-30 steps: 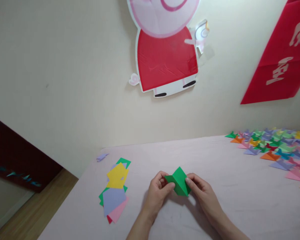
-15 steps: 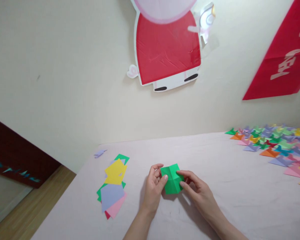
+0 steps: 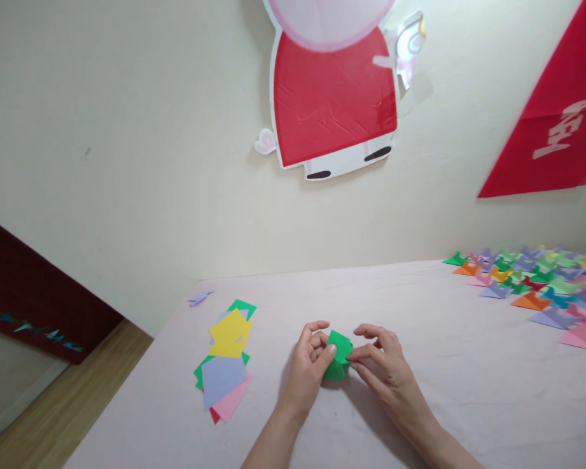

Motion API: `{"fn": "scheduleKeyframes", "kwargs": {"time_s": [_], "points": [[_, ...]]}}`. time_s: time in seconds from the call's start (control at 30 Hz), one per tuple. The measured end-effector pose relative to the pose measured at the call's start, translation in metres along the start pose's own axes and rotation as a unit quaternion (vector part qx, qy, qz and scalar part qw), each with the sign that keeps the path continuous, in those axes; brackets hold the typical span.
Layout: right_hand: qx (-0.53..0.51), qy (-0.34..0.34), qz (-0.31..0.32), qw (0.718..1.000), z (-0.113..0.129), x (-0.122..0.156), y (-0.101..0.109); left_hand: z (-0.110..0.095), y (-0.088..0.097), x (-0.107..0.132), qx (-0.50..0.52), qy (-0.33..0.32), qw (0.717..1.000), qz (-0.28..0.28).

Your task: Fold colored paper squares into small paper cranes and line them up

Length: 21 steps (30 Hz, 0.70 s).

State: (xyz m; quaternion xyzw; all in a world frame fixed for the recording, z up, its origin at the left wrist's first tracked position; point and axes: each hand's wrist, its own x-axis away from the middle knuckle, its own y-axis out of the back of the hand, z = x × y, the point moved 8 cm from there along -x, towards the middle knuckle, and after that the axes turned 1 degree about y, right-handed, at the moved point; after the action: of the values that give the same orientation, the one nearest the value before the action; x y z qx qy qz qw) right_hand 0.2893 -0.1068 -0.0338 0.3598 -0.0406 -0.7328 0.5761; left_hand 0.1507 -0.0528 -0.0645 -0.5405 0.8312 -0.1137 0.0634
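Here, the left hand point(image 3: 306, 372) pinches a small, angular, folded green paper point(image 3: 340, 349). The half-curled right hand point(image 3: 392, 374) touches the paper's right edge; whether it grips, I cannot tell

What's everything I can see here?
Draped table: one, pinkish, foreground
Folded paper piece: one, green, lower centre
Overlapping paper sheets: several, yellow, lilac, green, pink, red, table's left
Small folded paper: one, lilac, far left corner
Folded paper figures: many, multicoloured, far right
Wall: one, cream, behind
Cartoon figure cutout: one, mostly red, wall
Small paper cutout: one, whitish, beside cartoon
Banner with white marks: one, red, right
Dark panel: one, maroon, left
Wooden floor: one, brown, left
Left hand: one, bare, holding green paper
Right hand: one, bare, that paper's edge
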Motion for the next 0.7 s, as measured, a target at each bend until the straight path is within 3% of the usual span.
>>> {"fn": "scheduleKeyframes", "kwargs": {"time_s": [0.13, 0.2, 0.3, 0.43, 0.7], "points": [[-0.02, 0.053, 0.042, 0.998, 0.011, 0.0, -0.007, 0.0, 0.002, 0.001, -0.068, -0.015, 0.998, -0.011], [-0.037, 0.049, 0.037, 0.997, 0.011, -0.001, -0.006, -0.008, 0.0, 0.003, -0.132, -0.054, 0.99, -0.01], [-0.044, 0.019, 0.005, 0.999, 0.007, -0.002, -0.001, -0.024, -0.007, 0.008, -0.228, -0.129, 0.965, -0.006], [-0.072, -0.026, 0.005, 0.997, 0.001, -0.002, -0.003, -0.033, -0.012, 0.012, -0.297, -0.161, 0.941, -0.017], [-0.133, -0.119, 0.004, 0.984, -0.017, 0.002, -0.007, -0.033, -0.008, 0.012, -0.288, -0.173, 0.941, -0.039]]}}
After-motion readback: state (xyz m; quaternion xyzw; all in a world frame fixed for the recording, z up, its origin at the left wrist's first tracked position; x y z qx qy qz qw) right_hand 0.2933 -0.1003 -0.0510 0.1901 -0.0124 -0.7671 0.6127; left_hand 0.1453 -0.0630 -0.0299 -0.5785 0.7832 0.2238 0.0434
